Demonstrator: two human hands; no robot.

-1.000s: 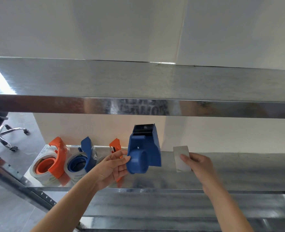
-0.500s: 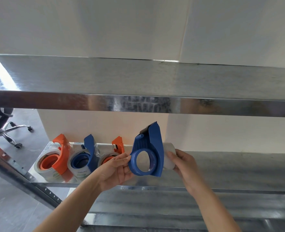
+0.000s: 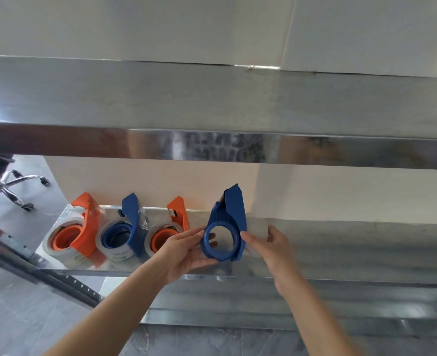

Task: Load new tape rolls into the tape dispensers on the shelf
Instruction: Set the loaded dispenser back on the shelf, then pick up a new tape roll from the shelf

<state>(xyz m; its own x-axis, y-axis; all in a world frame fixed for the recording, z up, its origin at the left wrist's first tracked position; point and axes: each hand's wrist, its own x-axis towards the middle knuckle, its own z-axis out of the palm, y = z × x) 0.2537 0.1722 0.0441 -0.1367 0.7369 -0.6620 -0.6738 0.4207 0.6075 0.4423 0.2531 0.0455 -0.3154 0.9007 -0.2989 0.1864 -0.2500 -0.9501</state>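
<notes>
both hands raised in front of the middle shelf (image 3: 353, 242), a bare metal surface.

left hand (image 3: 184, 253): fingers clamped on the left rim of the hub ring of an empty blue dispenser (image 3: 225, 232), thumb on the near face, fingertips visible through the ring's opening. dispenser held upright in the air above the shelf edge, ring low, cutter end pointing up.

right hand (image 3: 274, 247): fingers closed around a clear tape roll (image 3: 257, 227), thumb on the near side. roll sits directly behind the right side of the dispenser, mostly hidden by it; only its pale right-hand portion shows. cannot tell whether the roll touches the dispenser or has started onto the hub. the ring's opening looks clear.

on the shelf to the left, three loaded dispensers in a row, each standing with a roll on its hub: orange dispenser (image 3: 83, 232) farthest left, second blue dispenser (image 3: 130, 232) beside it, second orange dispenser (image 3: 171, 229) nearest the left hand, partly hidden behind that hand's fingers. neighbouring rolls stand just beside one another, apparently touching.

upper shelf (image 3: 212, 104) crosses the view above, shiny front lip, nothing seen on it. office chair (image 3: 4, 181) base on the floor at far left.
</notes>
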